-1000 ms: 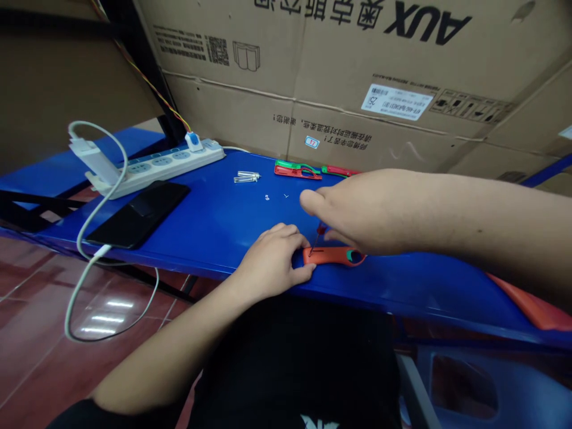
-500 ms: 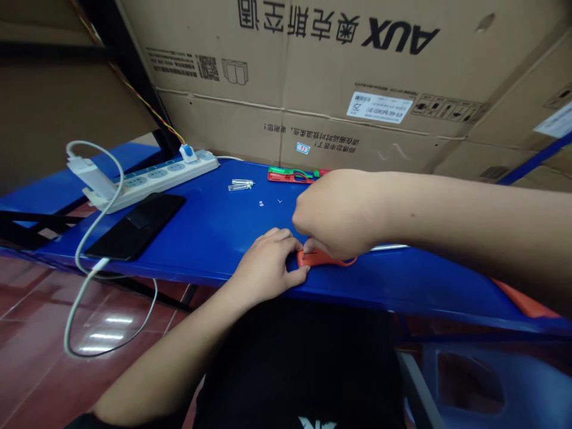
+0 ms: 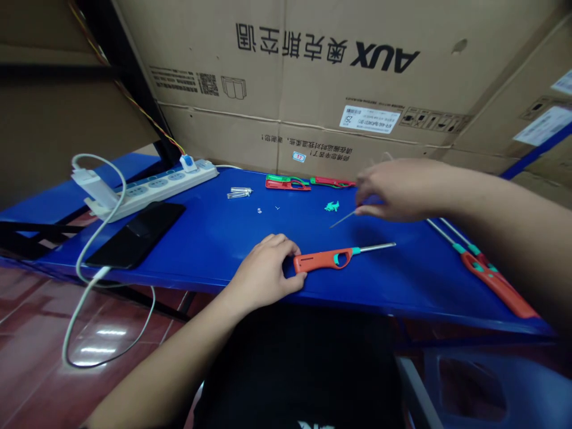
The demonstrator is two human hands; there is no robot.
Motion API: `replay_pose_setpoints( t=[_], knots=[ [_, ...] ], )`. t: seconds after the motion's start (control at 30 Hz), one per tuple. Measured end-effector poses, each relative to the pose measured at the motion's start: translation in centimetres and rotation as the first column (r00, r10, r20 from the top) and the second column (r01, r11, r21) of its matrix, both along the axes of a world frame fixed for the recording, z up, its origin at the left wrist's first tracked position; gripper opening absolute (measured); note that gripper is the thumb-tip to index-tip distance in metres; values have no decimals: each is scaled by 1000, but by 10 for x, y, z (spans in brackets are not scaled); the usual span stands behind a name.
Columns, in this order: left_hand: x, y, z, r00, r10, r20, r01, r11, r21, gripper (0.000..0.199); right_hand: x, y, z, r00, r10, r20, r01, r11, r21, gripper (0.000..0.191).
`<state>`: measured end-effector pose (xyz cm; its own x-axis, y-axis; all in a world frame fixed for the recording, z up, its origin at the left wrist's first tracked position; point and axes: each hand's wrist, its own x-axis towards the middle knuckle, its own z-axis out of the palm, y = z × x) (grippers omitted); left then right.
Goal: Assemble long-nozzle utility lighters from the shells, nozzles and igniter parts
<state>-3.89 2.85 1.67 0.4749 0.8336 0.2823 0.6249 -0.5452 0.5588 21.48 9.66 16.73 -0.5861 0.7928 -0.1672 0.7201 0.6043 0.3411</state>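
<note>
The orange utility lighter (image 3: pixel 319 260) lies flat on the blue table (image 3: pixel 201 238) near its front edge, with its teal collar and steel nozzle pointing right. The left hand (image 3: pixel 263 271) sits half-curled at the handle's butt end, fingers against the orange shell; whether it grips or only steadies cannot be determined. The right hand (image 3: pixel 397 189), raised above the table and nearly closed, pinches a thin metal rod (image 3: pixel 343 218) between thumb and fingers. A small teal part (image 3: pixel 331 206) lies near the rod's tip. A second lighter (image 3: pixel 494 283) lies at right; red-and-green lighter parts (image 3: pixel 288 183) lie along the back edge
</note>
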Motion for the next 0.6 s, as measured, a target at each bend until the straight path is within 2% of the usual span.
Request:
replay_pose_setpoints(
  t=[0.1,0.2,0.33,0.47,0.6],
  knots=[
    [-3,0,0,997,-14,76,19,998,-66,19,63,22,-26,976,-218,-19,216,974,-73,35],
    [-9,3,-2,962,-4,272,63,976,-208,20,104,32,-53,962,-232,-142,196,954,-227,41],
    [-17,9,-5,849,126,514,107,910,-400,25,119,27,-80,947,-186,-260,117,958,-261,40],
    [-20,11,-6,750,238,617,96,885,-456,30,123,22,-96,916,-197,-350,120,966,-228,38],
    [-21,14,-7,533,381,756,91,862,-498,35,129,22,-112,877,-234,-421,152,964,-220,36]
  ],
)
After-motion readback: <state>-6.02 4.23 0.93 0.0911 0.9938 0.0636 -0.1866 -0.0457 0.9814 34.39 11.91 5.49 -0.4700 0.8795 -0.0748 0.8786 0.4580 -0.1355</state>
